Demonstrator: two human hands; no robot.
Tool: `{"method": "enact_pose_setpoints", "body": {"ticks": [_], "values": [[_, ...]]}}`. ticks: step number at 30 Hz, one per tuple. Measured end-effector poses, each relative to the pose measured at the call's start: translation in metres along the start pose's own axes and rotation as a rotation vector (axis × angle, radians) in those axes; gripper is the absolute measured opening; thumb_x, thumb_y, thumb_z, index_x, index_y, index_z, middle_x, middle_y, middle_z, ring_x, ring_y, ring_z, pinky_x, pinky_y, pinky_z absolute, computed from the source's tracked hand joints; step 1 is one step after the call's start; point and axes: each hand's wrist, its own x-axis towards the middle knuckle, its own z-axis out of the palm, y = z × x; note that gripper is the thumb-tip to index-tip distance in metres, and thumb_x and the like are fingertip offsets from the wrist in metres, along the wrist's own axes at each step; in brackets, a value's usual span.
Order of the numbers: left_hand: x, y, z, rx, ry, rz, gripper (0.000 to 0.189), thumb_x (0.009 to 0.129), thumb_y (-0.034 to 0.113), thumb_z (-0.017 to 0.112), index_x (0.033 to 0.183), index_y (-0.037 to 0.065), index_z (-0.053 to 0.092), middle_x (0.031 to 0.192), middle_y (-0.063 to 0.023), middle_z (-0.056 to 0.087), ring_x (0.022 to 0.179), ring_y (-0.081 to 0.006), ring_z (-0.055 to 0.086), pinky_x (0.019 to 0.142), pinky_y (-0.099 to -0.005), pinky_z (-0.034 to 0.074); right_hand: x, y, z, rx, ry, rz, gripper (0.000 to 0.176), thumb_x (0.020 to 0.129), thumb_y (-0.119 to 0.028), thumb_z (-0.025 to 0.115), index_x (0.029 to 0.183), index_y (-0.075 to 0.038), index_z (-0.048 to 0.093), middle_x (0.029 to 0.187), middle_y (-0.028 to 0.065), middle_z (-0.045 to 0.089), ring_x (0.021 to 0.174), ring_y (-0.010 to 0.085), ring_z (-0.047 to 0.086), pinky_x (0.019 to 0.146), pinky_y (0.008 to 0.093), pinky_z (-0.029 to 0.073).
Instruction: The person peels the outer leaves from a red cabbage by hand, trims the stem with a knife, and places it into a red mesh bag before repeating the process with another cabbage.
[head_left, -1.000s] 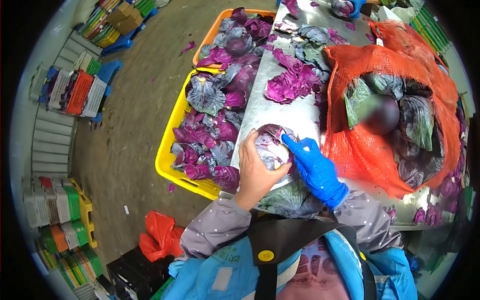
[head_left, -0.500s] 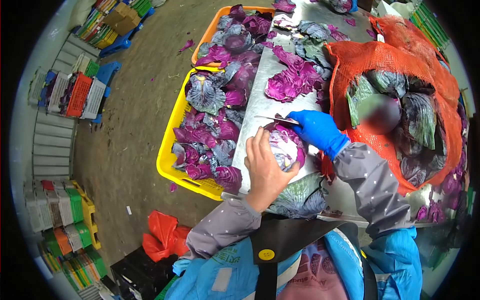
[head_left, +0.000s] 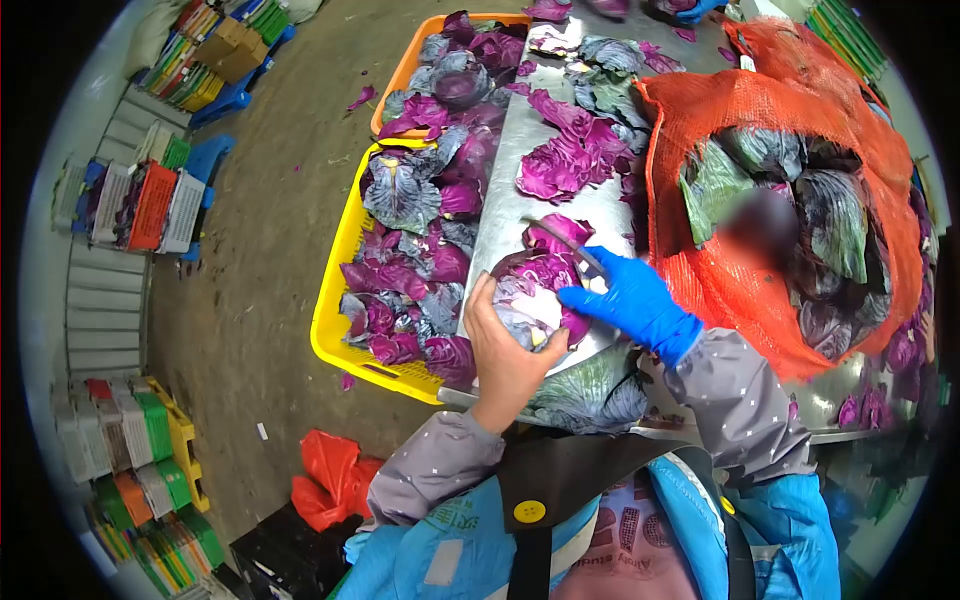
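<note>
My bare left hand [head_left: 505, 350] cups the near left side of a red cabbage [head_left: 527, 302], thumb along its near edge. In the blue-gloved right hand [head_left: 635, 305] is a knife [head_left: 568, 242], its blade slanting up and left over the cabbage's far side. The gloved thumb presses on the head's right side. A purple leaf [head_left: 560, 232] stands out beyond the blade. Behind it, loose purple leaves [head_left: 572, 158] lie on the metal table [head_left: 508, 205]. Right by my wrists is a green-grey outer cabbage leaf [head_left: 590, 392].
A yellow crate [head_left: 328, 318] and an orange crate [head_left: 388, 100], both full of leaves, stand along the table's left side. On the right, a torn red mesh sack [head_left: 690, 285] holds several cabbages. Another person's blue-gloved hand [head_left: 700, 10] shows at the top.
My right hand has come nearer my body, and the knife blade has tilted from nearly level to slanting. A purple leaf now stands out at the cabbage's far side. The cabbage has shifted slightly left.
</note>
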Motion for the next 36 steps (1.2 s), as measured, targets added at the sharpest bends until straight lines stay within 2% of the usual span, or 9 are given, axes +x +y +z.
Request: {"method": "enact_pose_setpoints", "body": {"ticks": [10, 13, 16, 19, 22, 26, 29, 34, 36], "values": [[-0.002, 0.013, 0.004, 0.085, -0.024, 0.077, 0.092, 0.06, 0.021, 0.081, 0.133, -0.005, 0.029, 0.133, -0.0247, 0.037, 0.125, -0.0405, 0.035, 0.106, -0.0495, 0.027, 0.011, 0.009, -0.013, -0.133, -0.198, -0.018, 0.046, 0.073, -0.042, 0.067, 0.094, -0.001, 0.066, 0.083, 0.0216, 0.065, 0.078, 0.0374, 0.063, 0.071, 0.0425, 0.05], [0.001, 0.014, 0.005, 0.099, -0.023, 0.088, 0.092, 0.06, 0.02, 0.081, 0.132, -0.005, 0.029, 0.133, -0.0245, 0.037, 0.125, -0.0407, 0.036, 0.106, -0.0492, 0.027, 0.008, 0.018, -0.007, -0.16, -0.165, -0.01, 0.039, 0.074, -0.037, 0.064, 0.091, -0.003, 0.066, 0.083, 0.0213, 0.065, 0.078, 0.0376, 0.063, 0.071, 0.043, 0.05], [0.003, 0.003, 0.005, 0.015, -0.009, 0.055, 0.09, 0.061, 0.022, 0.08, 0.13, -0.006, 0.031, 0.132, -0.0265, 0.036, 0.124, -0.0429, 0.034, 0.105, -0.0513, 0.027, 0.012, 0.054, 0.014, -0.039, 0.084, -0.095, 0.033, 0.075, -0.031, 0.062, 0.088, -0.001, 0.066, 0.079, 0.0215, 0.065, 0.073, 0.0359, 0.064, 0.067, 0.0418, 0.05], [-0.001, -0.007, 0.0, -0.074, -0.03, 0.036, 0.089, 0.061, 0.021, 0.08, 0.13, -0.006, 0.031, 0.133, -0.0262, 0.036, 0.125, -0.0418, 0.034, 0.106, -0.0506, 0.026, 0.017, 0.089, 0.025, 0.042, 0.103, 0.088, 0.03, 0.078, -0.026, 0.062, 0.087, 0.001, 0.066, 0.069, 0.0176, 0.064, 0.06, 0.0273, 0.063, 0.058, 0.0382, 0.049], [-0.001, -0.033, -0.014, -0.162, -0.076, -0.034, 0.088, 0.063, 0.02, 0.08, 0.134, -0.002, 0.033, 0.134, -0.0224, 0.034, 0.126, -0.0371, 0.035, 0.105, -0.0461, 0.029, 0.018, 0.113, 0.045, 0.461, 0.112, 0.193, 0.023, 0.081, -0.021, 0.063, 0.082, 0.002, 0.065, 0.06, 0.0052, 0.059, 0.051, 0.0113, 0.053, 0.048, 0.0304, 0.042], [0.0, -0.038, -0.028, -0.289, -0.116, -0.275, 0.081, 0.069, 0.012, 0.077, 0.137, 0.005, 0.034, 0.13, -0.016, 0.036, 0.12, -0.028, 0.041, 0.104, -0.0394, 0.033, -0.007, 0.086, 0.041, 0.644, 0.081, 0.265, 0.018, 0.084, -0.019, 0.062, 0.078, -0.001, 0.065, 0.055, 0.0016, 0.053, 0.046, 0.0086, 0.048, 0.042, 0.0265, 0.036], [0.002, -0.038, -0.026, -0.545, -0.061, -0.365, 0.077, 0.073, 0.006, 0.074, 0.138, 0.006, 0.031, 0.125, -0.0114, 0.044, 0.113, -0.0212, 0.048, 0.101, -0.0353, 0.037, -0.019, 0.093, 0.045, 0.695, 0.024, 0.321, 0.019, 0.086, -0.018, 0.062, 0.077, -0.002, 0.064, 0.055, 0.0016, 0.053, 0.043, 0.0095, 0.047, 0.04, 0.0269, 0.035], [0.029, -0.055, -0.037, -0.72, -0.324, -0.252, 0.076, 0.072, 0.007, 0.077, 0.135, -0.001, 0.034, 0.135, -0.0155, 0.044, 0.125, -0.0219, 0.044, 0.106, -0.0357, 0.034, -0.048, 0.099, 0.051, 0.761, -0.099, 0.377, 0.02, 0.085, -0.02, 0.067, 0.091, -0.002, 0.062, 0.06, 0.0013, 0.054, 0.048, 0.0101, 0.05, 0.045, 0.0273, 0.04], [0.047, -0.065, -0.037, -0.569, -0.483, -0.098, 0.07, 0.071, 0.014, 0.079, 0.131, 0.0, 0.045, 0.141, -0.0147, 0.041, 0.13, -0.024, 0.041, 0.107, -0.0366, 0.033, -0.052, 0.094, 0.044, 0.474, 0.153, 0.042, 0.028, 0.084, -0.023, 0.07, 0.101, -0.003, 0.061, 0.068, 0.002, 0.057, 0.06, 0.0126, 0.056, 0.058, 0.029, 0.047]]}}
